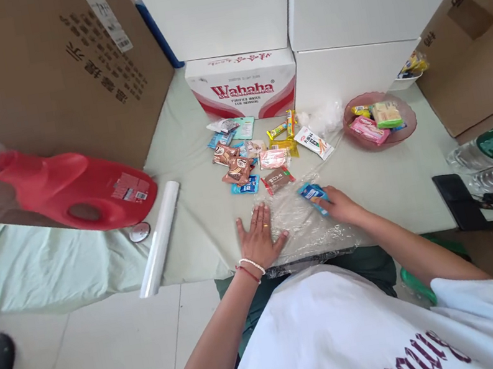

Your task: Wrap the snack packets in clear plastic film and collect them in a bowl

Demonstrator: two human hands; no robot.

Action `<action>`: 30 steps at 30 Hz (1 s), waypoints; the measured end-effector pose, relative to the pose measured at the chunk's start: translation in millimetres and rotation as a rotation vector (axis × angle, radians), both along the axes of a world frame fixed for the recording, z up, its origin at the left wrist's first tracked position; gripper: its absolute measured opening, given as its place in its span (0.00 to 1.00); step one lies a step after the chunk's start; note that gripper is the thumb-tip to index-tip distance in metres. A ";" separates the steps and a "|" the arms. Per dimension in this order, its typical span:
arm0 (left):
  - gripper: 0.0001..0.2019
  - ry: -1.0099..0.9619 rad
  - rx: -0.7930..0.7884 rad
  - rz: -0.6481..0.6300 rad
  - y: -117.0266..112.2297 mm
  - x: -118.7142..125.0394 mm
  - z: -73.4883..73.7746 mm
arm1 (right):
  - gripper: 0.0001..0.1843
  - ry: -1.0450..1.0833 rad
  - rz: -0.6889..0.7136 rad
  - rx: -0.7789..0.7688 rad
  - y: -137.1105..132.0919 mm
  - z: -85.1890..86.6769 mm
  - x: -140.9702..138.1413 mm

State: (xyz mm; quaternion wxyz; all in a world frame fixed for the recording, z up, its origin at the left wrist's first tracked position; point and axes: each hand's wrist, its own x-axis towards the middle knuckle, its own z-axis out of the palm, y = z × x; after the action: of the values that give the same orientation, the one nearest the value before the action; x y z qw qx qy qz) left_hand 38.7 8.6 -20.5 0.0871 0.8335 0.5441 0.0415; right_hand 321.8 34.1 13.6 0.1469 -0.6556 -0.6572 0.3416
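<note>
Wears white shirt (326, 322), nearest to view; rests left hand (256, 239), spread flat, at left edge of clear film (303, 225), probably steadying it; clamps right hand (338, 203) on blue packet (309, 191), right of left hand.

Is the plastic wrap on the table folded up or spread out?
Spread out: the wrap lies wrinkled but mostly flat on the table, with the left hand at its edge.

Crinkled film (302, 229) gleams as clear plastic; the blue packet (310, 191) looks glossy, the brown box (20, 77) matt cardboard.
</note>
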 end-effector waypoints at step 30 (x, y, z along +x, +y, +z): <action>0.42 0.009 -0.016 -0.003 -2.1 1.3 3.0 | 0.36 -0.421 0.631 0.105 9.0 35.6 -86.8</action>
State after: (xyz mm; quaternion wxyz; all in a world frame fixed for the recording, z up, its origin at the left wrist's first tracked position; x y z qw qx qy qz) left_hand 39.9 6.6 -17.6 0.0914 0.8338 0.5435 0.0332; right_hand 235.0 43.1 49.2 -0.0705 -0.4684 -0.8591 0.1938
